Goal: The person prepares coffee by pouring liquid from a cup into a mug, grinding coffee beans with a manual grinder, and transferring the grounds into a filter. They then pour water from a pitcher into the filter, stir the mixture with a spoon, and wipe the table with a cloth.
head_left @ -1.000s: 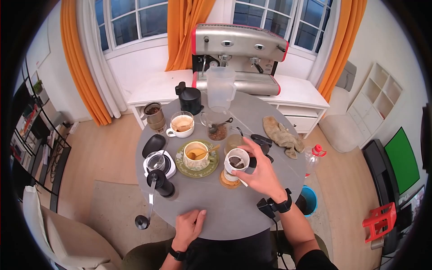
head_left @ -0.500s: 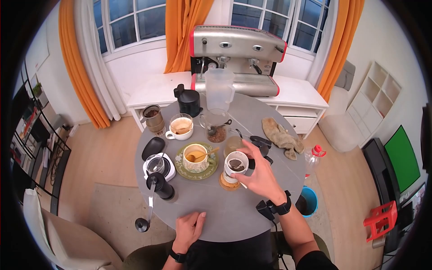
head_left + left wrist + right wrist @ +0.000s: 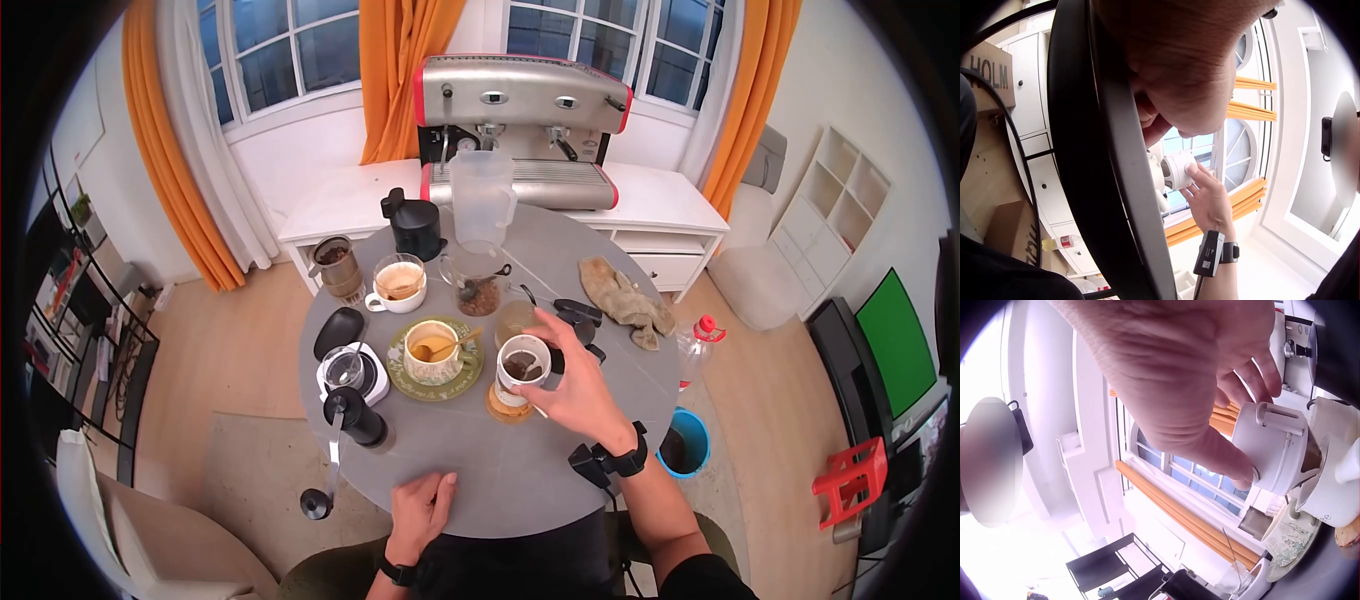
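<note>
Head view: a person's right hand [image 3: 583,392] gripped a white container [image 3: 522,362] just to the right of a green plate [image 3: 452,391], thumb on the near side and index finger at the far side, the two parted only by the container's width. Dark contents showed inside the container, which sat directly above a white vessel [image 3: 508,397] on a round wooden coaster [image 3: 507,412], also to the plate's right. On the round gray table [image 3: 450,485], the left hand [image 3: 423,507] rested below the plate, near the edge, its fingers loose and holding nothing. A patterned cup [image 3: 428,366] with a wooden spoon [image 3: 457,344] stood on the plate. Left of the plate lay a white scale [image 3: 377,386], with a black hand grinder [image 3: 360,420] to the lower left. Beyond the plate stood a glass pitcher [image 3: 480,296] holding brown beans, and farther off, a tall clear plastic pitcher [image 3: 482,195] and a silver espresso machine [image 3: 520,105]. A crumpled cloth [image 3: 625,300] lay well to the plate's upper right.
</note>
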### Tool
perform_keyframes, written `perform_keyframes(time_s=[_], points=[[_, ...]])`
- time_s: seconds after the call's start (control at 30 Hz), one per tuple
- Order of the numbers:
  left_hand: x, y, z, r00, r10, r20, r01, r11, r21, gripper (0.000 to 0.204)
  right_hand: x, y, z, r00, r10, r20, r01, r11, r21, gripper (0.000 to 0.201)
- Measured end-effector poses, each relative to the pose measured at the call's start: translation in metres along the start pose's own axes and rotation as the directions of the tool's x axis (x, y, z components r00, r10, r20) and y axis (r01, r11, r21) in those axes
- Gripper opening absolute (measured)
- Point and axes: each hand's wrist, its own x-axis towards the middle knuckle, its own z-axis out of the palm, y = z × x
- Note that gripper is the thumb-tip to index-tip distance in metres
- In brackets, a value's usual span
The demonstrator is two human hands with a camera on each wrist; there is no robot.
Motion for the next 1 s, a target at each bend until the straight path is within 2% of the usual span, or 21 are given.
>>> perform_keyframes(time_s=[0.07, 0.17, 0.27, 0.37, 0.47, 0.57, 0.67, 0.77, 0.87, 1.0], points=[[0.0004, 0.0001, -0.0001, 1.000, -0.002, -0.009, 0.002, 1.000, 0.007, 0.037, -0.0014, -0.0018, -0.0017, 0.999, 0.007, 0.039, -0.008, 0.999, 0.033, 0.101], [0.0007, 0.0033, 0.0002, 1.000, -0.003, -0.013, 0.003, 1.000, 0.012, 0.037, -0.0008, -0.0009, 0.0001, 1.000, -0.012, 0.011, 0.012, 1.000, 0.023, 0.101], [0.0016, 0.0026, -0.0012, 1.000, 0.000, -0.012, 0.000, 1.000, 0.013, 0.036, -0.0020, -0.0012, -0.0029, 0.999, 0.024, 0.026, -0.024, 0.999, 0.029, 0.101], [0.0012, 0.0040, -0.0003, 1.000, -0.008, -0.012, 0.008, 1.000, 0.004, 0.035, -0.0013, -0.0051, -0.0044, 0.999, -0.005, 0.051, 0.005, 1.000, 0.008, 0.099], [0.0006, 0.0033, -0.0016, 1.000, -0.010, -0.002, 0.010, 1.000, 0.005, 0.035, -0.0014, -0.0002, -0.0034, 1.000, 0.011, 0.013, -0.011, 1.000, 0.003, 0.098], [0.0012, 0.0051, -0.0019, 1.000, -0.014, -0.003, 0.014, 1.000, 0.009, 0.035, -0.0021, -0.0054, -0.0051, 0.998, 0.014, 0.062, -0.017, 0.999, 0.036, 0.098], [0.0009, 0.0051, -0.0020, 1.000, -0.017, 0.006, 0.017, 1.000, 0.012, 0.034, -0.0014, -0.0016, -0.0034, 1.000, 0.011, 0.009, -0.011, 1.000, 0.011, 0.098], [0.0018, 0.0041, -0.0015, 1.000, -0.013, 0.001, 0.013, 1.000, 0.004, 0.035, -0.0027, -0.0067, -0.0066, 0.998, 0.023, 0.060, -0.025, 0.999, 0.030, 0.098], [0.0007, 0.0039, 0.0001, 1.000, -0.015, -0.003, 0.015, 1.000, -0.005, 0.035, -0.0011, -0.0055, -0.0053, 1.000, -0.008, 0.009, 0.008, 1.000, 0.021, 0.097], [0.0016, 0.0033, -0.0005, 1.000, -0.001, -0.006, 0.001, 1.000, -0.003, 0.035, -0.0018, -0.0023, -0.0063, 0.999, 0.000, 0.042, 0.000, 1.000, 0.010, 0.097]])
